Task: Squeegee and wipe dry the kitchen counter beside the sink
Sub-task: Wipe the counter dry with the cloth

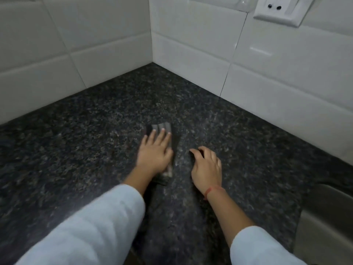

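Head view, one frame, motion-blurred around the left side.

Left hand (pixel 155 153) lay flat, palm down, on a dark cloth (pixel 172 138) on the worktop (pixel 76 150). Fingers (pixel 162 135) were stretched out and spread, pressing the cloth rather than clamping it, so the grip was apart. Cloth stuck out past the fingertips toward the corner and showed again as a paler bit under the heel of the hand. Cloth type and folds were too blurred to tell.

Right hand (pixel 207 167) sat just beside the left, apart from the cloth, fingers curled with the tips touching the stone. Nothing was in its grip. A red thread (pixel 214 191) ran round its wrist. Both arms wore pale blue sleeves (pixel 91 230).

Edges: worktop was dark speckled granite, meeting white wall tiles (pixel 191 60) on two sides that joined in a corner straight ahead. Cloth sat near mid-worktop, well apart from both walls. Sink (pixel 328 213) rim cut in at the lower right, near the right forearm, well apart from the cloth.

Open room: bare stone ran from the hands to the corner, wide to the left, and right up to the tile line. A white socket (pixel 280 10) sat on the right wall, upper right, well above the surface.

A paler streaked band ran between the two hands toward the camera; wet or glare, couldn't tell.
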